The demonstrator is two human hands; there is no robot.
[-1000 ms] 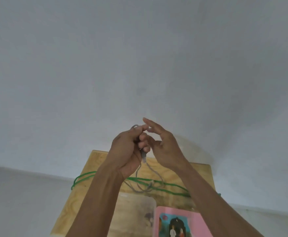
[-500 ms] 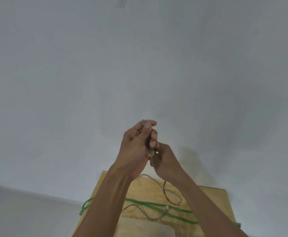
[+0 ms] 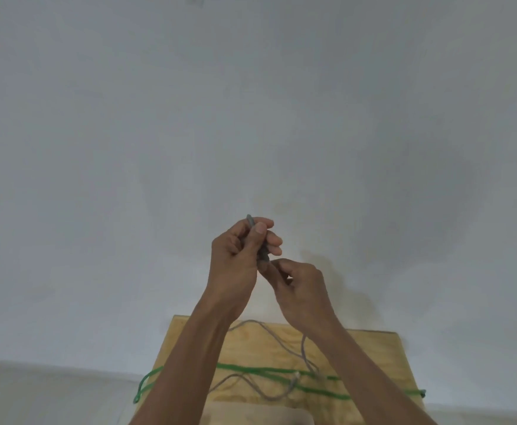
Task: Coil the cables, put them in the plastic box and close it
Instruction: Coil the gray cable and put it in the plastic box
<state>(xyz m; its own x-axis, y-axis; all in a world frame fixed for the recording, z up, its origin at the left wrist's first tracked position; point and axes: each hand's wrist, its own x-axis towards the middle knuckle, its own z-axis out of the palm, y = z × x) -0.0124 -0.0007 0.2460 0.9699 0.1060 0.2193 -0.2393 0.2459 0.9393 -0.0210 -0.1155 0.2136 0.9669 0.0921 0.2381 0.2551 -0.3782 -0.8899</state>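
The wall (image 3: 251, 118) behind is plain grey-white and fills most of the view. Below it stands my wooden table (image 3: 370, 357), seen at the bottom edge. At the near edge of the table, between my forearms, a pale translucent surface (image 3: 251, 417) shows; I take it for part of the plastic box, but I cannot tell what, if anything, lies in it.

A green cable (image 3: 281, 370) lies stretched across the table from left to right, looping over the left edge and reaching the right edge. A grey cable (image 3: 269, 332) lies in loose curves on the table, crossing the green one, and rises toward my hands.

Both hands are raised well above the table, in front of the wall. My left hand (image 3: 239, 256) is curled round a bundle of the grey cable, thumb pressed on it; one end sticks out above the fingers. My right hand (image 3: 300, 286), just below and touching the left, pinches the grey cable at the lower end of the bundle.
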